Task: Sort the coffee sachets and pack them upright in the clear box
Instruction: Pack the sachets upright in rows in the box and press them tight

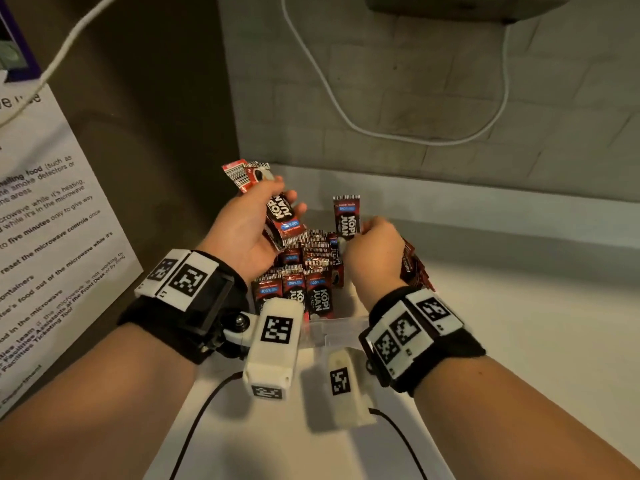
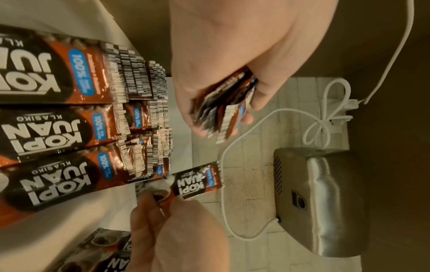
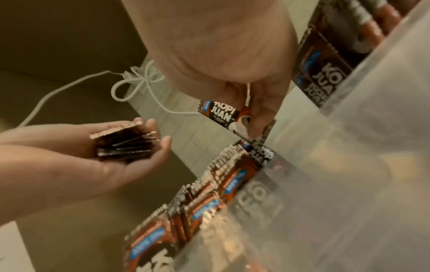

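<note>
Packed sachets point(image 1: 304, 271) below; right hand point(image 1: 374, 251) pinches one sachet point(image 1: 346, 218).

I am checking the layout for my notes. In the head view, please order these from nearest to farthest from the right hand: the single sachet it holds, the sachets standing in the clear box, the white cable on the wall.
1. The single sachet: pinched in the right hand itself.
2. The sachets standing in the clear box: just left of and below the hand.
3. The white cable: far behind, hanging on the wall.
</note>
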